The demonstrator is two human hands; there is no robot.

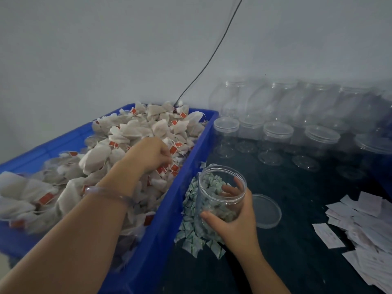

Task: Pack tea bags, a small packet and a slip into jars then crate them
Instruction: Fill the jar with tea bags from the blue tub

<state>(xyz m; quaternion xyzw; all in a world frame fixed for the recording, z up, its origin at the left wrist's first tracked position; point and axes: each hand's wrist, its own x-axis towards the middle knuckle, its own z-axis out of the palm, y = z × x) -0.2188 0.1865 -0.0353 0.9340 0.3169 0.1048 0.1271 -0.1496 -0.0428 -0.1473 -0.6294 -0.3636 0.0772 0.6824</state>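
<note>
A dark bench (pixel 297 240) carries a big blue crate (pixel 169 209) at the left, heaped with tea bags (pixel 131 132) bearing red tags. Clear empty jars (pixel 277 132) stand in rows along the back wall. Paper slips (pixel 369 219) lie scattered at the right edge. A pile of small packets (pixel 191 234) lies just beside the crate. Over that pile the right hand (pixel 235 221) holds an open jar (pixel 216 187), tilted, its grip wrapped round the wall. A loose lid (pixel 267 211) lies beside it. The left hand (pixel 148 153) reaches into the crate, its grip curled on tea bags.
</note>
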